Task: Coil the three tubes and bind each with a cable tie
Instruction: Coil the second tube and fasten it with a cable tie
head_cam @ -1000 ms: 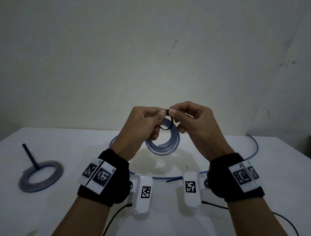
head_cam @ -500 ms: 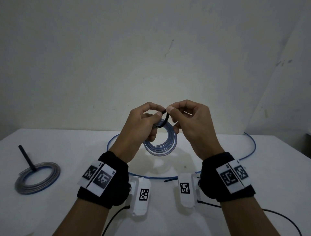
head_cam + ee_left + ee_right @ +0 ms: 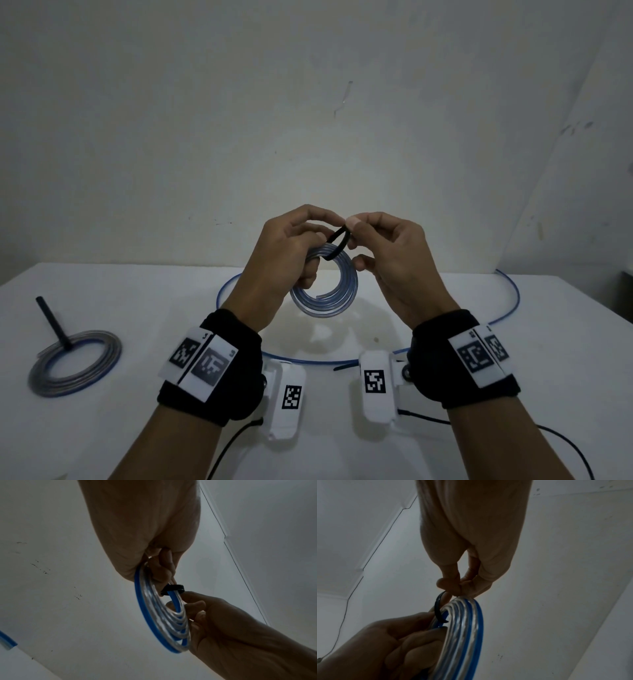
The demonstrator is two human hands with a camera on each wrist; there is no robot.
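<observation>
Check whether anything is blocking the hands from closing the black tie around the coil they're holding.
Nothing visible blocks it. The left hand grips the coil, the right hand pinches the tie, already looped around the strands.

The head camera looked down and forward over the table (image 3: 144, 308); both wrist cameras, very close, faced upward along the hands, sharing the coiled tube (image 3: 325, 291) with it
</observation>
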